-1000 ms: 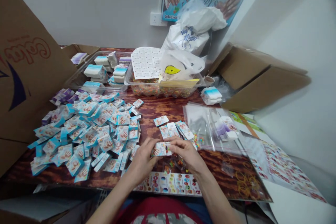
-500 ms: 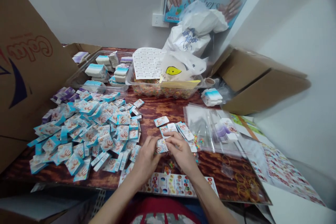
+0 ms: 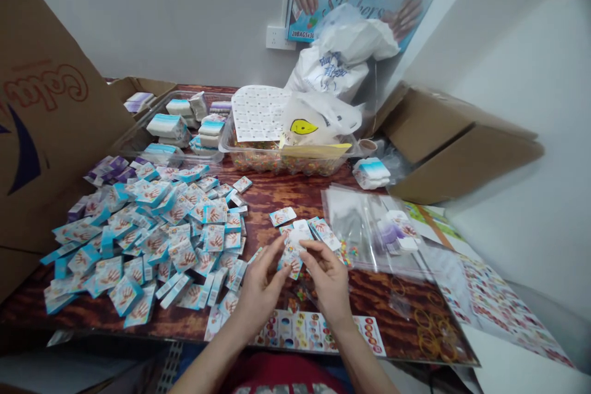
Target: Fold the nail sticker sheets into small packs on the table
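Between my hands is a small white-and-blue card packet (image 3: 290,260) printed with a hand picture. My left hand (image 3: 262,277) has its thumb and fingertips at the packet's left edge. On the other side, my right hand (image 3: 327,274) pinches its right edge. Just beyond my fingers lie more flat packets, one of them a card packet (image 3: 282,217) on its own and others in a small overlapping group (image 3: 325,233). Tiny colourful pieces (image 3: 348,252) are scattered beside that group, and some show below my hands. A large heap of filled packets (image 3: 180,231) spreads to the left.
Behind stand a clear tub (image 3: 258,157) of colourful bits and a clear tray (image 3: 138,148) of bundled cards. Plastic sleeves (image 3: 351,228) and rubber bands (image 3: 431,332) lie right. A sticker sheet (image 3: 305,329) lies at the front edge. Cardboard boxes (image 3: 462,135) flank the table.
The packet has turned more upright, showing its printed hand face. My hands have opened out around it, fingers less bunched. The view has shifted slightly.
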A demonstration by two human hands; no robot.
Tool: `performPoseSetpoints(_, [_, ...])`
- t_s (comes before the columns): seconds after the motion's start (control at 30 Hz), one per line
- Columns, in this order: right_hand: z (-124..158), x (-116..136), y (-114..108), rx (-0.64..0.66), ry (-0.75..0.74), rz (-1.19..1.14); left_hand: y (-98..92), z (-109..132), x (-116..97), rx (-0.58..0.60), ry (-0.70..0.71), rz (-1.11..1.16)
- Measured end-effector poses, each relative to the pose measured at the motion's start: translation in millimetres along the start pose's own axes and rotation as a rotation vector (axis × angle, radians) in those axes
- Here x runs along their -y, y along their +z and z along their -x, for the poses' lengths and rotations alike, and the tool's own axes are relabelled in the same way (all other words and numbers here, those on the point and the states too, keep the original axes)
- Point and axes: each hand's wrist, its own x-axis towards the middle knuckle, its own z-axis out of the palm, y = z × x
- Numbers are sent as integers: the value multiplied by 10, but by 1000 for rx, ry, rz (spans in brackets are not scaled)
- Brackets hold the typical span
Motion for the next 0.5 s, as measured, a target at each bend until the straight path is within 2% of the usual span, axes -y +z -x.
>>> performPoseSetpoints(0.1, [-26, 63, -64, 116, -76, 69, -59, 13, -36, 127, -80, 44])
performPoseSetpoints(0.2, [6, 66, -71, 146, -56, 96, -77, 24, -38, 195, -227, 152])
performPoseSetpoints(0.33, [67, -12, -39, 42, 37, 20, -69, 43, 6, 193, -299, 228])
performPoseSetpoints(0.5, [57, -50, -39, 168, 62, 47, -108, 57, 50, 156, -264, 205])
